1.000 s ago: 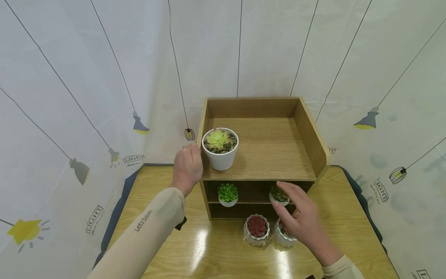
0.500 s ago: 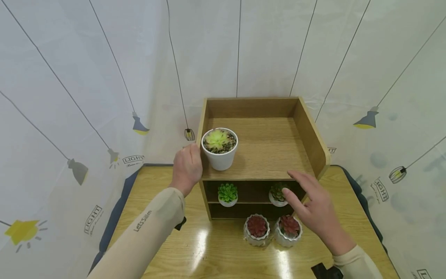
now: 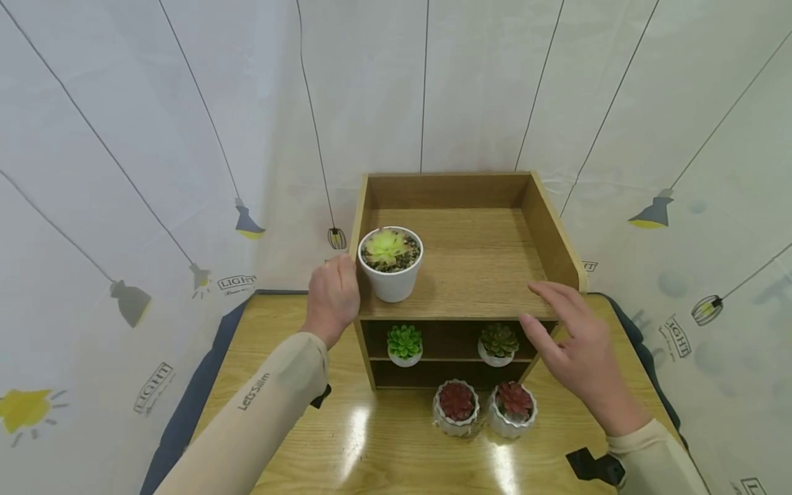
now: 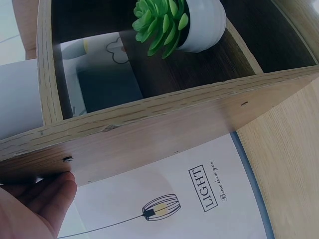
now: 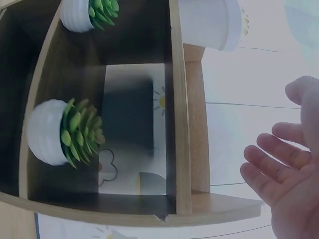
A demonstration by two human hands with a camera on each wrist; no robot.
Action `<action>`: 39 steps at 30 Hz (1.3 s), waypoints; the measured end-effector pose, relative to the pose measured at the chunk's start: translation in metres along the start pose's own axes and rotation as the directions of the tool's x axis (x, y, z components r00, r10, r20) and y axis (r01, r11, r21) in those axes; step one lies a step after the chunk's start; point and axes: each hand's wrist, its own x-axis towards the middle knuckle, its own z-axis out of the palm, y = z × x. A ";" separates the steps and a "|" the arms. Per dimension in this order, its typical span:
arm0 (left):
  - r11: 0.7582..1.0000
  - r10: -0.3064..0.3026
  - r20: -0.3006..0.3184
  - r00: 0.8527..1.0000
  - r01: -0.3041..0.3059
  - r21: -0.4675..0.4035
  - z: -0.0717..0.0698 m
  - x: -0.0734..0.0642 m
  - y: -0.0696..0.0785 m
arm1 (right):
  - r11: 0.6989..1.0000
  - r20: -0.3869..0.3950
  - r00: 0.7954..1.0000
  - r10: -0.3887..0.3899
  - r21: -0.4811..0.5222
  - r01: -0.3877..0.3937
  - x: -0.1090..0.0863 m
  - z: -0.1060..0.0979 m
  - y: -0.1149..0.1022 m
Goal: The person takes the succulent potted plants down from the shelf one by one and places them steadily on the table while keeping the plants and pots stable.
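A two-tier wooden shelf [image 3: 470, 254] stands on the table. My left hand [image 3: 333, 295] holds the shelf's left side with curled fingers, and in the left wrist view its fingertips [image 4: 64, 186] meet the outer face of the side panel. On the top board, near that hand, sits a white pot with a pale green succulent [image 3: 391, 265]. The middle tier holds a bright green potted succulent [image 3: 405, 345] on the left and a darker green potted succulent [image 3: 497, 344] on the right. My right hand [image 3: 578, 344] hovers by the shelf's right front corner, fingers spread, holding nothing.
Two red succulents in scalloped pots, a left one [image 3: 456, 407] and a right one [image 3: 512, 409], stand on the wooden table [image 3: 309, 440] before the shelf. A pale cloth wall [image 3: 470, 82] printed with lamps surrounds the table at the back and sides.
My right hand has drawn back to the right from the darker green succulent, uncovering it and the right red succulent. The left hand and the pots have stayed in place.
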 end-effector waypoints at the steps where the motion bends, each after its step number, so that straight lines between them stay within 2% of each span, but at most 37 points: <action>1: 1.000 0.000 0.000 1.000 0.000 0.001 0.000 0.000 0.000 | 1.000 0.001 1.000 0.005 -0.005 -0.005 0.001 -0.002 0.000; 9: 1.000 0.005 -0.001 1.000 -0.005 0.000 0.000 0.000 -0.001 | 0.997 -0.060 0.998 0.001 -0.081 -0.006 0.014 -0.010 0.007; 14: 1.000 0.002 0.000 1.000 -0.002 -0.004 0.000 0.000 0.000 | 0.995 -0.099 0.995 0.020 -0.092 -0.030 0.020 -0.014 0.011; 26: 1.000 0.013 -0.003 1.000 -0.013 0.001 0.000 0.000 0.000 | 0.988 -0.127 0.989 0.076 -0.126 -0.092 0.030 -0.021 0.025; 39: 1.000 0.018 0.009 1.000 -0.018 0.001 -0.001 0.000 -0.001 | 0.957 -0.054 0.972 0.230 -0.171 -0.236 0.039 -0.027 0.033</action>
